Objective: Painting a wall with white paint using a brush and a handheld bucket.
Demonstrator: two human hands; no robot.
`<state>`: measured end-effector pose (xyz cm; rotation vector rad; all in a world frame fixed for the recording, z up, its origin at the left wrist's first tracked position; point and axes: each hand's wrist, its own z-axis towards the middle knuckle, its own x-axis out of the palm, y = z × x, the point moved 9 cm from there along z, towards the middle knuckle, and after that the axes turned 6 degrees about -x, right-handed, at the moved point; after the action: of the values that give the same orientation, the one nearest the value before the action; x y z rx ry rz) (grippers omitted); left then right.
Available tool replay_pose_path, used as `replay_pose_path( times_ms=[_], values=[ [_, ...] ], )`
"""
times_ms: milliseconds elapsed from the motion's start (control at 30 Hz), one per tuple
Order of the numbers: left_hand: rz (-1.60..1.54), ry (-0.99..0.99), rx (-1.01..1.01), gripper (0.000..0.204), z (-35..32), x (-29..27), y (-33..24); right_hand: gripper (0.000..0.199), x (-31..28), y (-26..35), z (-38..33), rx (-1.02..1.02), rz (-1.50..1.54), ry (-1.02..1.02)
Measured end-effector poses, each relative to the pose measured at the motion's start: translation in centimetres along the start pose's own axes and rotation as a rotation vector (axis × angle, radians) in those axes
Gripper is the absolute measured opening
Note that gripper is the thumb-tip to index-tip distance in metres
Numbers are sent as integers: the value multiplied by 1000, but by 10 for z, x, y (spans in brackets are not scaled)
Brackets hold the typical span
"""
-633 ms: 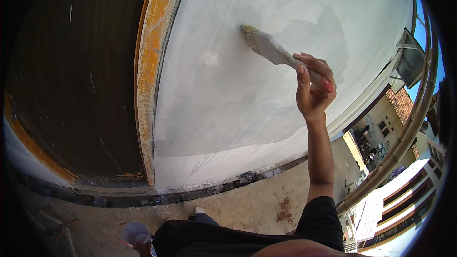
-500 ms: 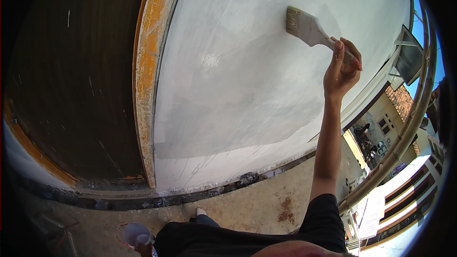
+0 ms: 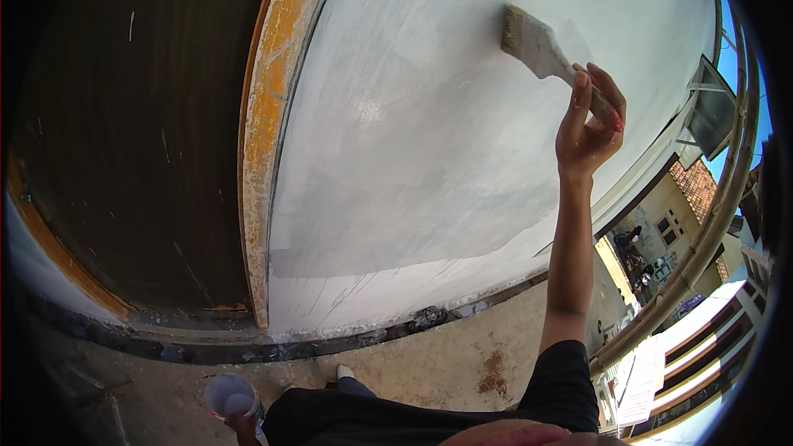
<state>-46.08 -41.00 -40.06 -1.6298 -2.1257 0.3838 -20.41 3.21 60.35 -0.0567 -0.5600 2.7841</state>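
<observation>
My right hand is raised at the white wall, fingers closed around the handle of a wide paintbrush. The brush points up and to the left, its paint-stained bristles against or very close to the wall. Smears of red mark the handle's end by my fingers. Low at the left, my left hand grips the side of a small bucket holding pale paint; most of that hand is dim and partly cut off. A greyer, wet-looking area covers much of the wall, with thin drips along its lower edge.
Left of the wall stands a dark door in a worn yellow wooden frame. A dark strip runs along the wall's foot above the concrete floor. Bamboo poles rise at the right; an open window pane juts out beyond.
The brush has shifted slightly and its bristles tilt a little more steeply. The bucket has moved a bit left and up in the picture. The whole view has turned slightly.
</observation>
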Motion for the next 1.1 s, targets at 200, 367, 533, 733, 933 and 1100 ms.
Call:
replay_pose_path(
  times_ms=[200,367,533,733,933,1100],
  values=[
    [2,59,31,68,-23,0,0,23,63,78,-26,-471,-260,232],
    [2020,-60,283,91,-23,5,-4,29,92,125,-59,-448,160,478],
    [1933,-75,354,90,-36,28,-9,25,57,65,33,-335,-51,117],
    [1807,-124,412,88,-40,28,-9,20,100,140,-40,-668,-20,353],
    [1723,-161,485,86,-40,28,-20,26,95,115,28,-538,66,249],
    [1798,-275,567,84,-41,-5,-13,25,109,137,-23,-658,-172,264]
  ],
)
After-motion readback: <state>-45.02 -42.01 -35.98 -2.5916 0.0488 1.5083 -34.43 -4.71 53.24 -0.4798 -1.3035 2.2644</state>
